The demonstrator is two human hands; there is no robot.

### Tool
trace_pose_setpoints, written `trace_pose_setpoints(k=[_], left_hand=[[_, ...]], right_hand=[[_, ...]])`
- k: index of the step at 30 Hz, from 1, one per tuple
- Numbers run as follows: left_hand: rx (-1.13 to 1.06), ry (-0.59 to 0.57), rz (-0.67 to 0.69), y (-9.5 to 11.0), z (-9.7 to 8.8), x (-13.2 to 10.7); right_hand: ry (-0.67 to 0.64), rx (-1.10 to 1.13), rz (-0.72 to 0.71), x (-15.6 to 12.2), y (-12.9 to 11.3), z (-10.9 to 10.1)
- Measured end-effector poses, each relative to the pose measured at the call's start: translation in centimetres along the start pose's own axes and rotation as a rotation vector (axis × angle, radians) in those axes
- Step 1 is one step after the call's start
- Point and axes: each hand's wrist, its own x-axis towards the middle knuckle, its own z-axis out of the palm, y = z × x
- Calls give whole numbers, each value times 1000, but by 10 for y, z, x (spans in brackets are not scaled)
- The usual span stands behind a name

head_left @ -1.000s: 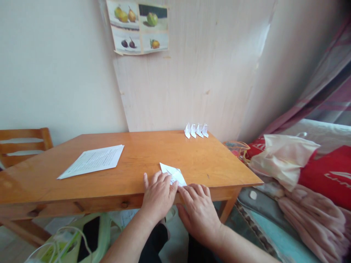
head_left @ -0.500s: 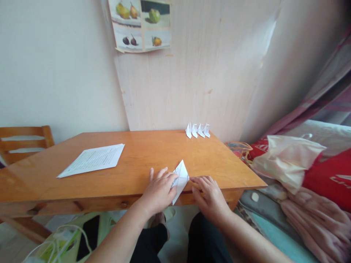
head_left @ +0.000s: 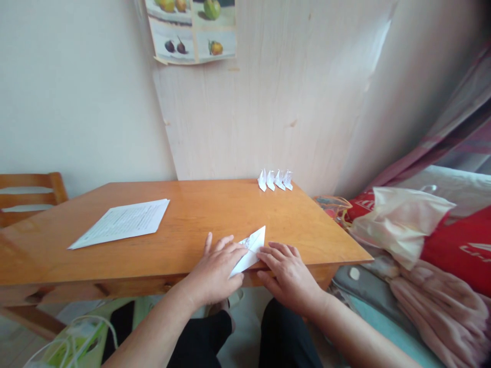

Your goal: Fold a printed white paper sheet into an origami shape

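Observation:
A folded white paper piece (head_left: pixel 253 244) with printed text lies near the front edge of the wooden table (head_left: pixel 184 225), its point aimed up and to the right. My left hand (head_left: pixel 215 271) rests on its left part with fingers stretched out flat. My right hand (head_left: pixel 287 273) presses its lower right edge, fingers also flat and slightly spread. Several small folded white paper figures (head_left: pixel 274 180) stand in a row at the table's far right corner.
A printed sheet (head_left: pixel 123 222) lies on the table's left half. A wooden chair (head_left: pixel 26 194) stands at the left. A plastic bag (head_left: pixel 399 220), red and pink bedding (head_left: pixel 452 266) lie at the right. A fruit poster (head_left: pixel 192 30) hangs on the wall.
The folded paper was turned: first flat pointing left, then raised upright, now flat again with its point to the upper right. Both hands shifted with it.

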Motion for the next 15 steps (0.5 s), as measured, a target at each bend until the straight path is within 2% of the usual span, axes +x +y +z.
trace_pose_setpoints(k=[7,9,13,15], left_hand=[[16,-88,-17,-19,-13,3],[26,-51,-26,-20,-11,4],[33,108,-30,-14,-4,5],[17,136,-11,-8,-1,4]], right_hand=[[-3,18,-11,-1,-21,2],[-2,3,4,2,-23,3],[1,-15,30,7,-25,5],[-11,8,29,9,-23,4]])
